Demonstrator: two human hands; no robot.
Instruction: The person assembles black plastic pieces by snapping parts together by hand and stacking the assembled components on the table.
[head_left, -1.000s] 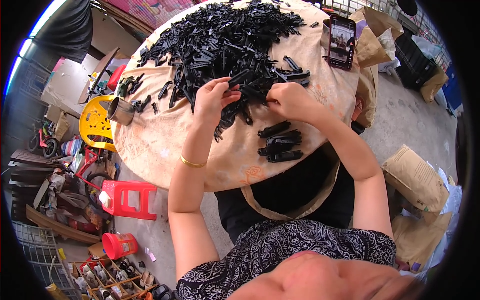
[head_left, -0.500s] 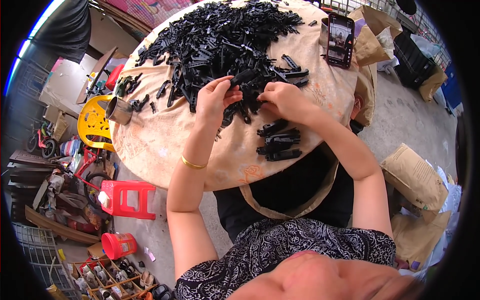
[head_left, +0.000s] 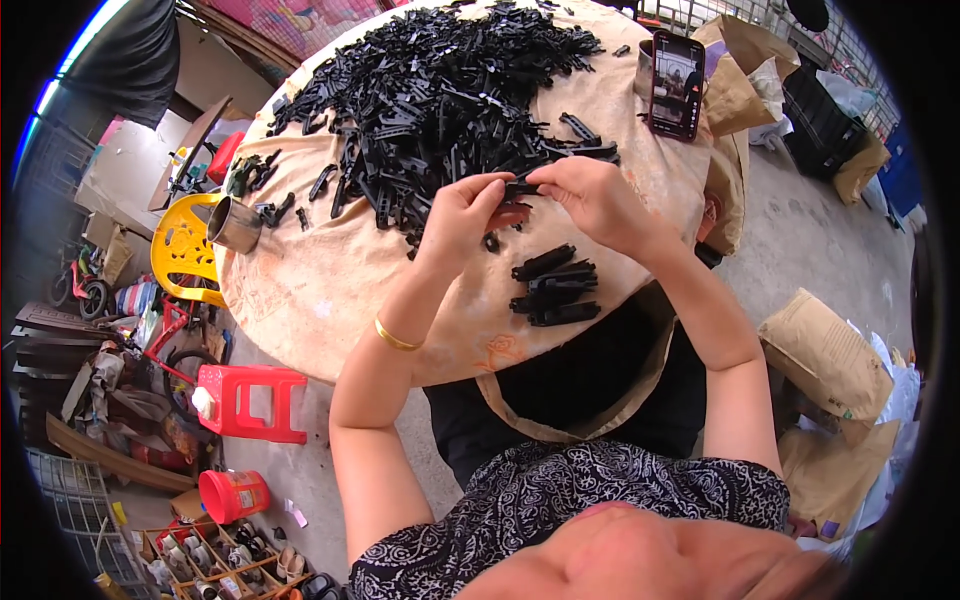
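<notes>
Between my hands is a small, narrow black plastic part [head_left: 520,188], partly hidden by my fingers. My left hand [head_left: 463,222] pinches its left end, while the fingertips of my right hand [head_left: 597,207] close on the right end. Both hands are over the near edge of a large heap of similar black plastic parts [head_left: 430,100] on a round table with a peach cloth [head_left: 300,290]. Closer to me, below my right hand, several longer black parts [head_left: 555,288] lie in a small group.
A phone [head_left: 677,85] leans against a metal cup at the table's far right. Another metal cup [head_left: 235,224] lies tipped at the left edge. An open bag [head_left: 640,395] is at my lap. A red stool [head_left: 250,400], yellow chair [head_left: 185,250] and paper sacks [head_left: 825,350] surround the table.
My left hand has moved right and a little nearer, carrying a black part. My right hand has shifted slightly right; both hands now meet at one part.
</notes>
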